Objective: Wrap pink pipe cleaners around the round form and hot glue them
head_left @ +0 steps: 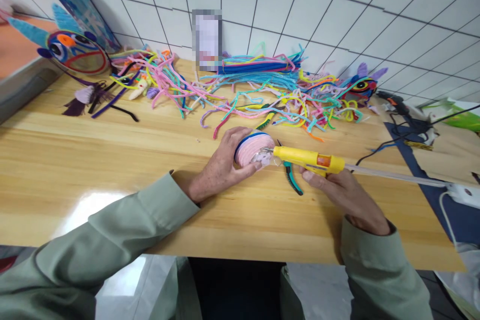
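My left hand (221, 165) is wrapped round a pink round piece (249, 149), apparently coiled pipe cleaners, with a dark blue band on its far edge. In my right hand (339, 190) is a yellow hot glue gun (300, 156), a long clear glue stick (393, 175) standing out of its back. The gun's metal nozzle points left and meets the pink piece near its right side; whether it touches I cannot tell. Beneath the gun lie pliers with black and teal handles (291, 178). Beyond my left hand rest yellow-and-black handled pliers (265, 121).
Loose coloured pipe cleaners (168, 77) spread along the tiled wall, with a blue bundle (258, 66) and an upright blurred phone (207, 42). Decorated faces stand left (80, 52) and right (362, 86). A tall can (82, 10) is far left. A black cable (393, 141) crosses the right side.
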`<state>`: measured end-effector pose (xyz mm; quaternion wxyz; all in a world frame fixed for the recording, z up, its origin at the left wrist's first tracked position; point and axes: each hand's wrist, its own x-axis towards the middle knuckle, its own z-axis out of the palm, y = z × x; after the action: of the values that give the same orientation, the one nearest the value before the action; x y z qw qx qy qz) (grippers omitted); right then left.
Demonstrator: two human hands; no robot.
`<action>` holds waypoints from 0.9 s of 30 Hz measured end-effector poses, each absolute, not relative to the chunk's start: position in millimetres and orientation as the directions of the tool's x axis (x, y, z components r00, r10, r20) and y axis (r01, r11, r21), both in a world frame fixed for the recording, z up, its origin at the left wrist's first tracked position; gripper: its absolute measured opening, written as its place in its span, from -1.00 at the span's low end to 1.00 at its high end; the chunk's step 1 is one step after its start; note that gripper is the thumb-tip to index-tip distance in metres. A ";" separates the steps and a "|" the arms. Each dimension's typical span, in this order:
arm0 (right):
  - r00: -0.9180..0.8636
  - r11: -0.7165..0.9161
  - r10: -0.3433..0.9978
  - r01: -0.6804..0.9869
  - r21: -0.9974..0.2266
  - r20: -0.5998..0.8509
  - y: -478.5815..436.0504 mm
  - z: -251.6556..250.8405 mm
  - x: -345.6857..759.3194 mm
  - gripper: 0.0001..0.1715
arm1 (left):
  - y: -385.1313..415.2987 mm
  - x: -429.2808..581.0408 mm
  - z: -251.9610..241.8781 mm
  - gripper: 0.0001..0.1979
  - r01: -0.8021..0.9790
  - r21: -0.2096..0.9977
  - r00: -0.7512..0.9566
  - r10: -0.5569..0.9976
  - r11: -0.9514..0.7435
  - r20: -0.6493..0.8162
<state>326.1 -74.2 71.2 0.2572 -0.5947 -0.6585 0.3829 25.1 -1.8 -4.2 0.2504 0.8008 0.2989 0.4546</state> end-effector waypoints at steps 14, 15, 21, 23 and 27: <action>-0.176 -0.006 0.976 0.573 -0.819 -0.130 -73.7 70.7 325.5 -0.48 | -2.1 24.6 -3.8 -0.29 0.251 0.666 0.407 0.701 -0.702 0.586; -0.176 -0.007 0.976 0.570 -0.821 -0.131 -73.7 70.7 325.5 -0.48 | -2.1 24.6 -3.6 -0.29 0.253 0.667 0.409 0.702 -0.701 0.583; -0.243 0.026 0.960 0.567 -0.823 -0.137 -70.5 71.7 323.1 -0.43 | -1.4 25.7 -6.3 -0.29 0.246 0.666 0.397 0.700 -0.705 0.594; -0.245 0.028 0.960 0.559 -0.829 -0.133 -70.3 71.8 322.8 -0.44 | -1.1 25.9 -7.2 -0.28 0.246 0.671 0.396 0.704 -0.700 0.589; -0.187 -0.018 0.973 0.526 -0.850 -0.136 -72.5 71.2 324.6 -0.48 | -1.2 25.7 -6.5 -0.27 0.245 0.686 0.405 0.715 -0.685 0.569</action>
<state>324.6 -72.5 71.2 0.2680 -0.5786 -0.6476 0.4172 25.7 -1.2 -6.5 0.2586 0.7973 0.3012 0.4546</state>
